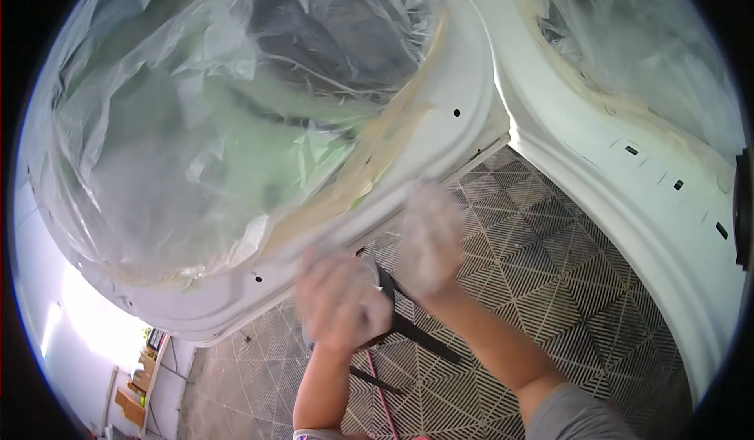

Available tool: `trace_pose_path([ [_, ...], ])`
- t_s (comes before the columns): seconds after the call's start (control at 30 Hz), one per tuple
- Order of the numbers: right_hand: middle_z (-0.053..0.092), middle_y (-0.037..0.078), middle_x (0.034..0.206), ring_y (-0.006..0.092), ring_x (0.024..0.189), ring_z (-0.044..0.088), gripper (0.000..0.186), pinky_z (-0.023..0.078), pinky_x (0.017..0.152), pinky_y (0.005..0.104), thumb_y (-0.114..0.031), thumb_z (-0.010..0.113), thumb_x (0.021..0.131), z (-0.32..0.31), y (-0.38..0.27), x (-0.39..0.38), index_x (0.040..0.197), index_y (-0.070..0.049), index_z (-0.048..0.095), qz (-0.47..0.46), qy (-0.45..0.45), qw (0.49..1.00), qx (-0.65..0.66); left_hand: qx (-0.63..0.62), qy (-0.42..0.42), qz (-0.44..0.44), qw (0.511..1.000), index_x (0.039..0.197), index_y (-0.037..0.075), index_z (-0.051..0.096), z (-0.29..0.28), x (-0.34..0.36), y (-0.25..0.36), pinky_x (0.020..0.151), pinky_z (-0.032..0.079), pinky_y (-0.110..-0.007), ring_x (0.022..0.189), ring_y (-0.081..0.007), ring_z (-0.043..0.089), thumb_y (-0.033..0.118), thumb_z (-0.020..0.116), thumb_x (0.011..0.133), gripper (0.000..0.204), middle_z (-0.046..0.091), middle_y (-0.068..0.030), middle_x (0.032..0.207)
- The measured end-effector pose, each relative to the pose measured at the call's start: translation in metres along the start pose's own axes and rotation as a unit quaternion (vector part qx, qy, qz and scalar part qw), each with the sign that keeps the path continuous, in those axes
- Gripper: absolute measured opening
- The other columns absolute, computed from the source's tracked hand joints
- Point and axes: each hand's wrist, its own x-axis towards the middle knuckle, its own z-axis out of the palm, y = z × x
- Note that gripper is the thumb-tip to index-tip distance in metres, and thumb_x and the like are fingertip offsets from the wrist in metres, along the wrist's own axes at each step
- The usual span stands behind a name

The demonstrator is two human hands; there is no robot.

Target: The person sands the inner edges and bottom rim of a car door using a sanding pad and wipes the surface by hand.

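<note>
Head view: hands (342,300) (430,240) near white panel's edge (263,304), patterned floor (565,259) opening rightward

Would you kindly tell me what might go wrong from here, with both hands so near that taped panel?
The left hand and right hand are blurred at the lower edge of the white panel, so a knuckle might knock it. The beige masking tape runs close to the right hand in this view; brushing it could lift an edge. Below the hands, the black leg of a stand might be bumped by a forearm.
</note>
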Motion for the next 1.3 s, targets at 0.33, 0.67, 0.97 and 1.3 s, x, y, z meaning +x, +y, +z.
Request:
trace_pose_path([
  [0.33, 0.066, 0.020, 0.119, 0.0362, 0.119, 0.060, 0.025, 0.051, 0.100, 0.0462, -0.002, 0.065, 0.087, -0.007, 0.047, 0.026, 0.111, 0.005, 0.067, -0.047, 0.028, 0.995, -0.078, 0.088, 0.068, 0.004, 0.994, 0.083, -0.003, 0.056, -0.051, 0.004, -0.022, 0.100, 0.044, -0.069, 0.090, -0.0397, 0.065, 0.004, 0.047, 0.082, 0.011, 0.064, -0.0204, 0.087],
  [0.67, 0.045, 0.037, 0.141, 0.0535, 0.133, 0.042, 0.047, 0.036, 0.111, 0.0576, -0.003, 0.055, 0.095, 0.015, 0.000, 0.027, 0.136, 0.019, 0.045, 0.075, -0.015, 0.994, -0.080, 0.100, 0.053, 0.015, 0.993, 0.085, -0.004, 0.058, -0.050, 0.017, -0.017, 0.113, 0.028, -0.070, 0.098, -0.0381, 0.065, 0.003, 0.044, 0.083, 0.016, 0.065, -0.0167, 0.091],
  [0.97, 0.028, 0.045, 0.147, 0.0577, 0.144, 0.018, 0.073, 0.017, 0.117, 0.0585, -0.019, 0.053, 0.098, 0.022, -0.041, 0.041, 0.145, 0.024, 0.017, 0.190, -0.051, 0.978, -0.062, 0.110, 0.077, 0.002, 0.991, 0.081, -0.003, 0.056, -0.063, 0.025, -0.016, 0.112, 0.027, -0.072, 0.099, -0.0397, 0.066, 0.004, 0.042, 0.084, 0.016, 0.065, -0.0167, 0.091],
  [1.3, 0.011, 0.046, 0.152, 0.0588, 0.142, 0.016, 0.104, 0.011, 0.116, 0.0615, -0.025, 0.067, 0.090, 0.017, -0.059, 0.044, 0.148, 0.020, -0.006, 0.246, -0.030, 0.967, 0.056, 0.129, 0.068, 0.019, 0.989, 0.082, -0.003, 0.054, -0.077, 0.033, -0.014, 0.111, 0.028, -0.072, 0.103, -0.0408, 0.064, 0.005, 0.040, 0.087, 0.017, 0.064, -0.0169, 0.094],
])
